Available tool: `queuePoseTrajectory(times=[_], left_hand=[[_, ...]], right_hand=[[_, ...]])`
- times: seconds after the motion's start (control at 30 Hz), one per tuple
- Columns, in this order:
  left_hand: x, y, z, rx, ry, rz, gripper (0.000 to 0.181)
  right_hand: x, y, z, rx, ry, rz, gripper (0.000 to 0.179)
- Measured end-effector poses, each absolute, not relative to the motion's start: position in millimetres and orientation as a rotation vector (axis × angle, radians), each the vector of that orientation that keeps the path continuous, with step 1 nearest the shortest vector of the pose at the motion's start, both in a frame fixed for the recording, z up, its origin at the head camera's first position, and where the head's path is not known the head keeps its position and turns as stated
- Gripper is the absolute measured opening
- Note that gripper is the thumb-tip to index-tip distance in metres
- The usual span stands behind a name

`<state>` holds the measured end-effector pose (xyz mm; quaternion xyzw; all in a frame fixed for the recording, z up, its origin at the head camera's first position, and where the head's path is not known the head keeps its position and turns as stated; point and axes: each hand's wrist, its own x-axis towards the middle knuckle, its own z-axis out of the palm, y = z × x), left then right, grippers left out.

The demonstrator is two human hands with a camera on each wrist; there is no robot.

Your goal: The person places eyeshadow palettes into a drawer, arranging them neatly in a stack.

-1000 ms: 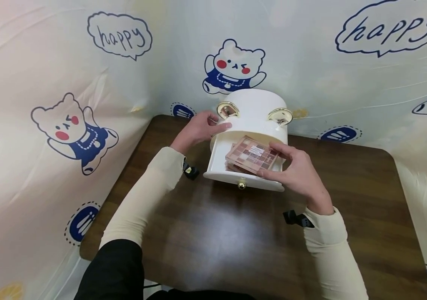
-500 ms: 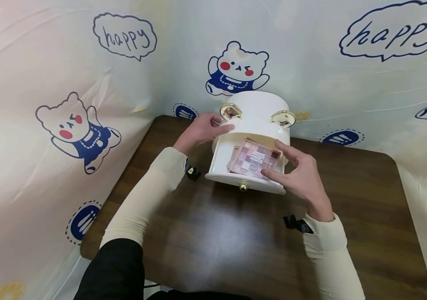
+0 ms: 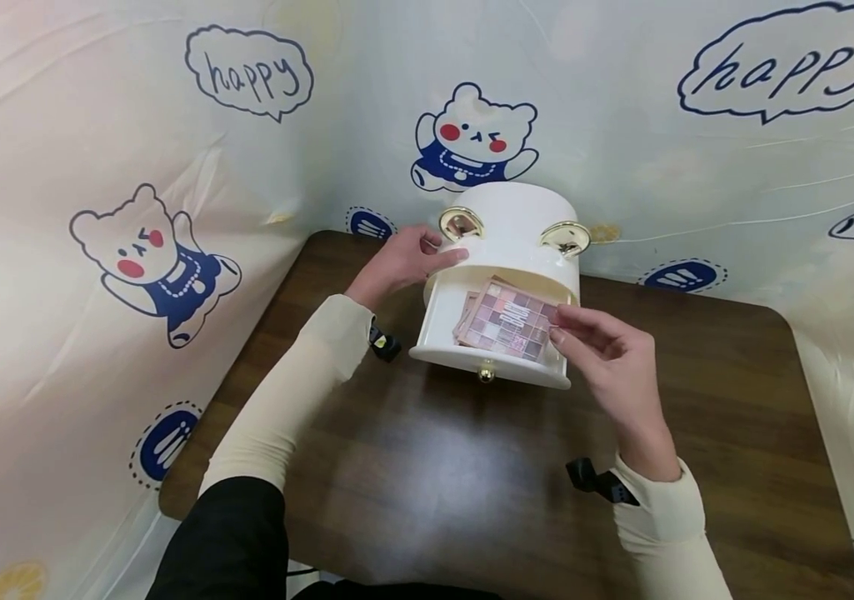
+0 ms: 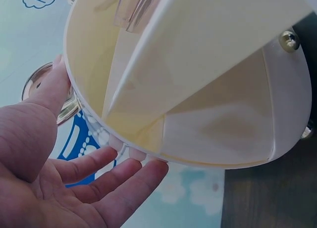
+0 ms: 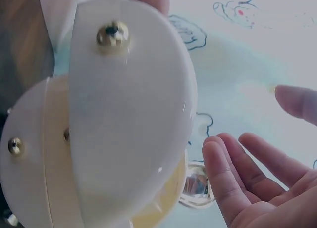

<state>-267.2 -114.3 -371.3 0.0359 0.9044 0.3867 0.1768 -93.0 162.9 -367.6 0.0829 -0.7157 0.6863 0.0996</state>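
A white rounded storage box (image 3: 512,208) with gold-rimmed ear shapes stands at the table's back, its upper drawer (image 3: 464,358) pulled out. Inside the drawer lies a pink eyeshadow palette (image 3: 505,321) with a grid-patterned lid, on top of another pinkish flat case (image 3: 467,307). My left hand (image 3: 407,257) rests against the box's left side; in the left wrist view its thumb and fairly straight fingers touch the outer wall. By the drawer's right side is my right hand (image 3: 614,358), near the palette's right edge. The right wrist view shows these fingers (image 5: 223,173) loose, thumb apart, holding nothing.
The box stands on a dark wooden table (image 3: 427,467) close to a printed cloth backdrop (image 3: 352,108). A gold knob (image 3: 486,375) sticks out of the drawer front. In the left wrist view, a slanting cream panel (image 4: 198,45) crosses above the lower compartment.
The palette has gone from tilted in my right hand to lying flat in the drawer. My right hand has let go and drawn back to the right and toward me. The left hand stays put.
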Motion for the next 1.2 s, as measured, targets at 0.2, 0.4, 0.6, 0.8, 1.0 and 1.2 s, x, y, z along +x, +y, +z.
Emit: queuePoseTrajectory(times=[0.2,0.4,0.6,0.8,1.0,1.2], left_hand=[[-266,-114,-367,0.093,2.547,1.087,0.075],[-267,-114,-368,0.076,2.556,1.080,0.074],[-266,-114,-369,0.052,2.566,1.073,0.075],[-266,-113,-368,0.056,2.568,1.064,0.075],[-268,-114,-370,0.065,2.555,1.090,0.074],[-270,-115,-372,0.076,2.544,1.109,0.074]], right_hand=[[-78,159,-369,0.294,-2.046,2.170,0.024],[-64,150,-377,0.341,-1.996,2.276,0.022],[-55,139,-392,0.325,-2.053,2.321,0.020],[-52,129,-410,0.220,-2.106,2.317,0.018],[-51,114,-431,0.100,-2.013,2.459,0.025],[-52,99,-445,-0.131,-1.968,2.584,0.026]])
